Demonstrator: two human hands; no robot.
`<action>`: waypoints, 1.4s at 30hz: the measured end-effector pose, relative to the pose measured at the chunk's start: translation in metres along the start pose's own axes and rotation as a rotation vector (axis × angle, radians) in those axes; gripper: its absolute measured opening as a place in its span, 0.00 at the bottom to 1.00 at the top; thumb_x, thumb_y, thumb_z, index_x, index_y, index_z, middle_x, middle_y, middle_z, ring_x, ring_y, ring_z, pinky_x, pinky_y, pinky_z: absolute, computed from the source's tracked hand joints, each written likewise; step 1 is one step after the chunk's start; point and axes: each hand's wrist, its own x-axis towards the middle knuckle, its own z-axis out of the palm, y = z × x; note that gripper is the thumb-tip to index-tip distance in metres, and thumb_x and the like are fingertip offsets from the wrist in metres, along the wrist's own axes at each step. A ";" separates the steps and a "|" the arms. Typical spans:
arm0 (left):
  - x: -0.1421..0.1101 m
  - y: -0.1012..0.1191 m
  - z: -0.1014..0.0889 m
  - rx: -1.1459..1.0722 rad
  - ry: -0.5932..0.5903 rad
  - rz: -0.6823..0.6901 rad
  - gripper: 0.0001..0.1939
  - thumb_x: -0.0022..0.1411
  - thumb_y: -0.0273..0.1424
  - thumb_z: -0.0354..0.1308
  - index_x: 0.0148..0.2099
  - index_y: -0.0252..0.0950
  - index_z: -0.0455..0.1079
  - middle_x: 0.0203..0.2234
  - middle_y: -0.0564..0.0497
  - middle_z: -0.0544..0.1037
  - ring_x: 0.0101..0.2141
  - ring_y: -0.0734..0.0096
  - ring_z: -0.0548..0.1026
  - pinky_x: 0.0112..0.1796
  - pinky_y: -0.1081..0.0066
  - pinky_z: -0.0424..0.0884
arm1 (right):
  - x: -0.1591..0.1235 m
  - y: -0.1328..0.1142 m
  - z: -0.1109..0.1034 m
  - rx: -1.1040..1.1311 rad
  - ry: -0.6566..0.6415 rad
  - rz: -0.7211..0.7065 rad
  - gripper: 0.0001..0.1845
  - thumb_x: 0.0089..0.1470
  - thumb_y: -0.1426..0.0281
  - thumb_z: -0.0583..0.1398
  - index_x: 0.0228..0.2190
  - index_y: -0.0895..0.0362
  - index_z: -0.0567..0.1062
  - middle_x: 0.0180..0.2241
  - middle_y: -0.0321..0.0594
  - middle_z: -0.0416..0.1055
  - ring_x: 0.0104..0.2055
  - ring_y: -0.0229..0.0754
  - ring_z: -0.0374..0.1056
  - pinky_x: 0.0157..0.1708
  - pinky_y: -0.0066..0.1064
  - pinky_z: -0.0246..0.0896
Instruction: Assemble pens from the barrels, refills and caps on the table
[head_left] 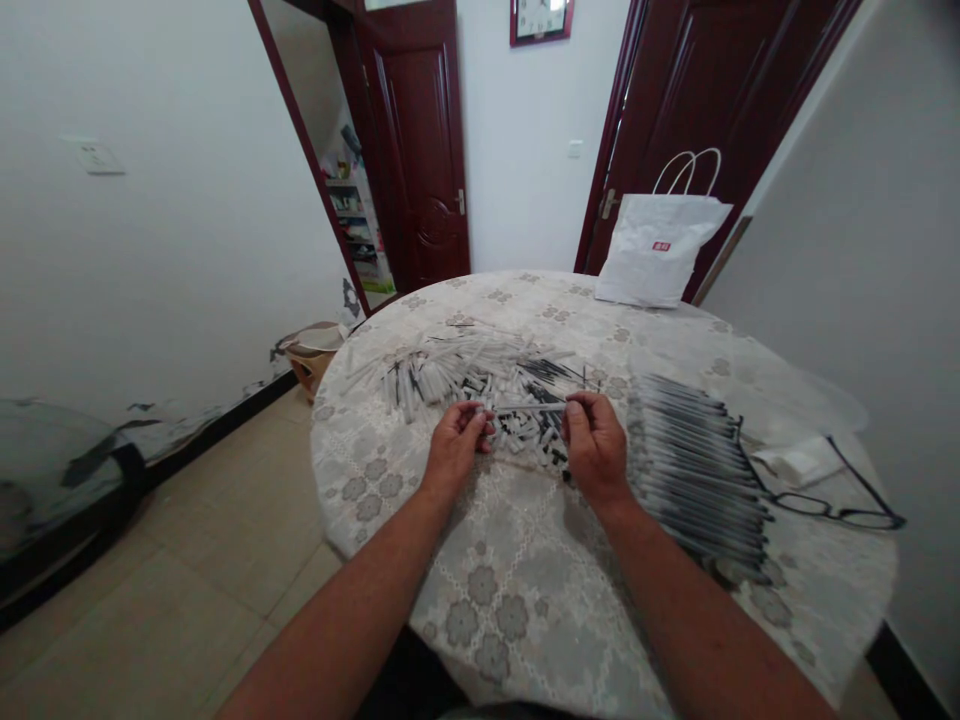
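Over the table, a slim translucent pen barrel (531,407) is stretched level between my two hands. My left hand (459,438) is closed, thumb and fingers pinching its left end; whether a smaller part sits there is too small to tell. The right end is gripped between thumb and curled fingers of my right hand (596,440). Just beyond and beneath lies a heap of small white and black pen parts (517,430). Behind it spread more pale tubes (435,370) and thin dark refills (547,370). Right of my right hand, many pens (697,470) lie side by side in a row.
The round table carries a flowered cloth (487,610). Black-framed glasses (806,503) and a white packet (802,460) lie at the right, beside the pens. A white paper bag (660,250) stands on the far right edge. Walls flank the table, with dark red doors (420,150) behind.
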 end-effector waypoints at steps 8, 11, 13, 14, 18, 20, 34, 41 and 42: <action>-0.001 0.004 0.003 -0.124 0.009 -0.040 0.16 0.58 0.36 0.67 0.47 0.36 0.71 0.39 0.46 0.80 0.35 0.68 0.78 0.29 0.72 0.75 | -0.002 -0.004 0.003 0.045 -0.020 0.038 0.13 0.65 0.60 0.55 0.42 0.54 0.73 0.24 0.30 0.68 0.24 0.38 0.65 0.28 0.29 0.60; 0.000 0.004 0.001 -0.223 0.018 -0.098 0.17 0.58 0.36 0.67 0.47 0.37 0.68 0.37 0.47 0.80 0.35 0.67 0.80 0.29 0.72 0.75 | -0.003 -0.003 0.003 0.030 -0.035 0.016 0.12 0.65 0.60 0.56 0.42 0.55 0.73 0.24 0.31 0.68 0.25 0.38 0.65 0.28 0.29 0.60; 0.002 0.005 -0.001 -0.340 0.015 -0.145 0.19 0.59 0.35 0.66 0.49 0.38 0.66 0.37 0.47 0.81 0.36 0.65 0.81 0.30 0.71 0.76 | -0.005 -0.002 0.003 0.011 -0.053 0.002 0.12 0.65 0.60 0.56 0.42 0.55 0.73 0.25 0.31 0.69 0.26 0.38 0.66 0.28 0.29 0.61; 0.002 0.005 -0.002 -0.393 0.011 -0.159 0.19 0.59 0.34 0.66 0.50 0.39 0.65 0.39 0.47 0.81 0.37 0.65 0.81 0.30 0.71 0.76 | -0.006 -0.001 0.004 0.002 -0.065 -0.003 0.12 0.65 0.61 0.56 0.42 0.55 0.73 0.25 0.31 0.69 0.26 0.39 0.66 0.28 0.29 0.61; 0.004 0.007 -0.005 -0.490 0.015 -0.188 0.17 0.61 0.33 0.65 0.49 0.38 0.65 0.42 0.44 0.82 0.36 0.68 0.81 0.33 0.70 0.78 | -0.010 -0.001 0.007 -0.018 -0.112 -0.023 0.12 0.65 0.61 0.56 0.42 0.55 0.73 0.25 0.32 0.70 0.26 0.39 0.66 0.28 0.29 0.61; 0.003 0.007 -0.005 -0.503 0.021 -0.201 0.14 0.62 0.33 0.65 0.46 0.37 0.65 0.42 0.43 0.82 0.36 0.68 0.81 0.34 0.70 0.79 | -0.011 -0.002 0.008 -0.027 -0.124 -0.042 0.11 0.65 0.61 0.56 0.42 0.54 0.74 0.26 0.33 0.71 0.26 0.39 0.67 0.29 0.29 0.62; 0.001 0.010 -0.004 -0.538 0.007 -0.218 0.15 0.61 0.35 0.66 0.44 0.37 0.64 0.43 0.44 0.82 0.41 0.62 0.82 0.33 0.69 0.80 | -0.011 0.001 0.008 -0.060 -0.110 -0.049 0.12 0.64 0.62 0.56 0.42 0.55 0.74 0.28 0.34 0.72 0.27 0.39 0.68 0.30 0.30 0.62; 0.001 0.008 -0.003 -0.499 -0.010 -0.218 0.15 0.62 0.35 0.66 0.44 0.37 0.64 0.45 0.43 0.82 0.40 0.63 0.83 0.33 0.70 0.80 | -0.012 0.000 0.010 -0.069 -0.135 -0.080 0.11 0.64 0.62 0.57 0.42 0.55 0.75 0.31 0.37 0.75 0.30 0.40 0.71 0.32 0.31 0.65; 0.001 0.008 -0.003 -0.495 -0.010 -0.218 0.16 0.62 0.35 0.66 0.45 0.38 0.63 0.45 0.43 0.82 0.40 0.63 0.83 0.33 0.70 0.80 | -0.012 0.000 0.010 -0.073 -0.148 -0.092 0.11 0.64 0.62 0.57 0.42 0.55 0.75 0.31 0.38 0.76 0.31 0.41 0.72 0.33 0.31 0.66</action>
